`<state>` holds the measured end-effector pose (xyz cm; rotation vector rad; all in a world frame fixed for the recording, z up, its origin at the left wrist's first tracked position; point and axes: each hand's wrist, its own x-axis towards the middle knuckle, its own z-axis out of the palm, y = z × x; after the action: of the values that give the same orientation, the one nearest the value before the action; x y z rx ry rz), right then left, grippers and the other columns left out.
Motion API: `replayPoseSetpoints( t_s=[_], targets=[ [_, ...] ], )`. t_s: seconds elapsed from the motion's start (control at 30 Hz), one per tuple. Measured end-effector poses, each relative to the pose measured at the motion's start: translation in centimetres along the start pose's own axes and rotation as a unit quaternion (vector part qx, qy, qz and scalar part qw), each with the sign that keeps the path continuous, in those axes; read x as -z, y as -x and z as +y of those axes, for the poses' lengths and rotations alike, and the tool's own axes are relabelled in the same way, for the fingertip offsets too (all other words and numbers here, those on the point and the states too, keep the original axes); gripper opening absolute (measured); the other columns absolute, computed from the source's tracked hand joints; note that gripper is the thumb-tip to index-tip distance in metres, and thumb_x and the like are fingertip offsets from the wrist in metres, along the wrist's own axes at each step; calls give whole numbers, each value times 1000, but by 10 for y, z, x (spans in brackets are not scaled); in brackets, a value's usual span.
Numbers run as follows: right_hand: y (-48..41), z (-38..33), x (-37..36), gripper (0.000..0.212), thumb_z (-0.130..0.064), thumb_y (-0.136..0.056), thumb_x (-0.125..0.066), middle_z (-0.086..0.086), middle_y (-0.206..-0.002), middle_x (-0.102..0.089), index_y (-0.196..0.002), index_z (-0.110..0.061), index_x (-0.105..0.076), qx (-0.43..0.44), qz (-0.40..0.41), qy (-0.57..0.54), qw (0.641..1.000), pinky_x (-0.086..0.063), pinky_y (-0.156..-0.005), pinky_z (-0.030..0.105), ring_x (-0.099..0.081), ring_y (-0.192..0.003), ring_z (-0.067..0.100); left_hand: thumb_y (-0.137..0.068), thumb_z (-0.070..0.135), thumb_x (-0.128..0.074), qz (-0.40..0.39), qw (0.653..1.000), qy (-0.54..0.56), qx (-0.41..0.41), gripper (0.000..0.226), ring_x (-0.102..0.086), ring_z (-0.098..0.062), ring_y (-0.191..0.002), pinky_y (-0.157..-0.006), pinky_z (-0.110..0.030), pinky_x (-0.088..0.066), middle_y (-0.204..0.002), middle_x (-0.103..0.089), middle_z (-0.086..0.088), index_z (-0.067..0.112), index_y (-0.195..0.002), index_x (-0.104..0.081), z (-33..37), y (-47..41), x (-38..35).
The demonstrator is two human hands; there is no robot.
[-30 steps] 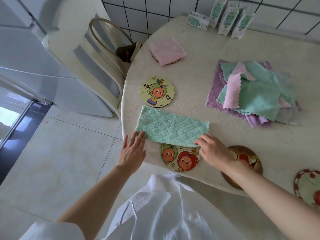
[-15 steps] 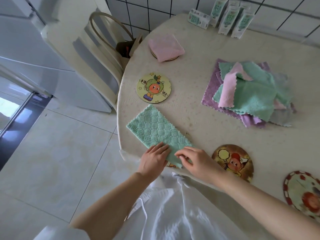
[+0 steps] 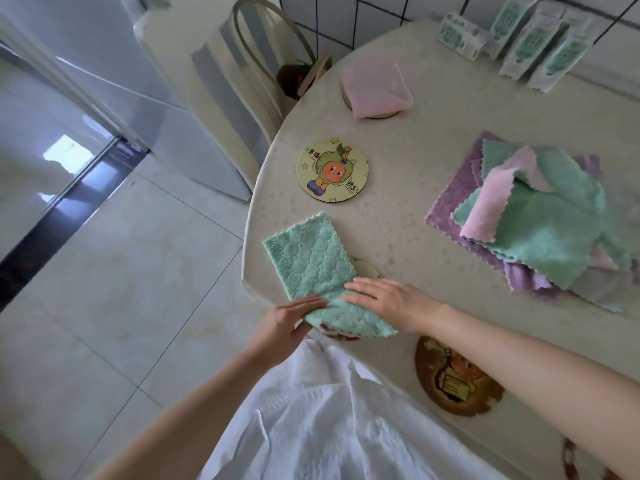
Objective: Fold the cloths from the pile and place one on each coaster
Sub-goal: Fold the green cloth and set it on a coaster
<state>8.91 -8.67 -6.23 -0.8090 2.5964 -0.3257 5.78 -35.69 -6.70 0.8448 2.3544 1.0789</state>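
Observation:
A green cloth (image 3: 308,261), folded into a long strip, lies at the table's near-left edge and points away from me. It covers most of a cartoon coaster (image 3: 367,269). My left hand (image 3: 282,323) pinches the strip's near end at the table edge. My right hand (image 3: 389,299) lies flat on that same end, fingers straight. The pile (image 3: 540,220) of purple, green and pink cloths sits to the right. A folded pink cloth (image 3: 375,88) rests on a far coaster (image 3: 379,116). A yellow coaster (image 3: 332,169) and a brown coaster (image 3: 457,375) are bare.
Several small cartons (image 3: 533,39) stand at the table's back by the tiled wall. A pale chair (image 3: 221,88) with a bag (image 3: 294,77) on it sits close to the table's left edge. Another coaster (image 3: 571,459) peeks in at bottom right. Tiled floor lies to the left.
The green strip has swung from lying crosswise to pointing away from me. Both hands have come together at its near end, the left one from the strip's left end.

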Motion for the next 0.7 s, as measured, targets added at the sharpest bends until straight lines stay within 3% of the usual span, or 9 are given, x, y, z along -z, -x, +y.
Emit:
replayPoseSetpoints(
  t_s=[0.03,0.1,0.13,0.2,0.27,0.33,0.47,0.57,0.7],
  targets=[
    [-1,5,-1,88,23,-70,-53,3,-150,-37,-144,-21,-35,9,12,-1,1000,-41,-103,38,-36,-138,20,-87,10,-57,18,999,22,35,39,-61,-11,-114,-98,-27,-48,-122,-66,2,24,-123,-63,-1,1,-1],
    [-4,10,4,75,14,-78,-55,-1,-146,-43,-141,-24,-40,3,16,-37,999,-43,-101,37,-42,-133,17,-88,15,-58,53,992,47,105,33,-68,-5,-76,-71,-22,-54,-96,-73,7,30,-117,-66,0,2,-3],
    [-8,11,10,65,7,-82,-55,-4,-143,-47,-137,-25,-45,-24,12,-78,997,-45,-100,36,-46,-129,14,-90,16,-58,72,986,63,136,25,-60,3,-60,-58,-18,-48,-80,-72,12,27,-110,-70,3,0,-3],
    [-18,11,24,41,-10,-87,-58,-7,-126,-62,-124,-28,-59,-95,12,-173,980,-51,-90,36,-60,-111,14,-92,7,-58,110,966,126,199,14,-51,7,-48,-50,-8,-36,-61,-60,17,10,-88,-71,7,-7,-4],
    [-35,11,40,23,-23,-89,-60,-6,-100,-70,-111,-31,-64,-150,3,-249,957,-55,-76,34,-66,-85,15,-92,0,-54,135,936,205,253,19,-54,8,-49,-51,-8,-39,-62,-59,13,5,-77,-63,11,-16,1],
    [-53,15,50,12,-34,-92,-55,-4,-85,-68,-94,-26,-64,-185,1,-295,938,-54,-68,31,-65,-75,17,-94,2,-52,155,904,283,281,15,-63,4,-62,-55,-14,-48,-77,-67,-2,1,-90,-66,8,-24,6],
    [-79,26,54,29,-38,-89,-59,5,-76,-66,-80,-11,-63,-245,15,-329,912,-48,-65,33,-62,-71,21,-96,12,-51,164,847,359,356,21,-66,-26,-84,-66,-28,-58,-96,-67,-12,-1,-108,-63,-1,-38,15],
    [-91,30,51,34,-39,-89,-57,2,-65,-56,-69,-12,-53,-269,16,-324,907,-37,-57,30,-52,-63,19,-98,17,-50,159,828,376,384,19,-65,-29,-85,-68,-34,-57,-97,-67,-12,6,-108,-62,-3,-47,21],
    [-101,30,49,33,-40,-91,-55,-4,-60,-49,-66,-19,-48,-285,22,-305,908,-37,-57,30,-49,-60,17,-97,21,-51,149,799,400,423,25,-66,-33,-91,-78,-44,-56,-102,-66,-14,6,-114,-60,-8,-51,24]
  ],
)
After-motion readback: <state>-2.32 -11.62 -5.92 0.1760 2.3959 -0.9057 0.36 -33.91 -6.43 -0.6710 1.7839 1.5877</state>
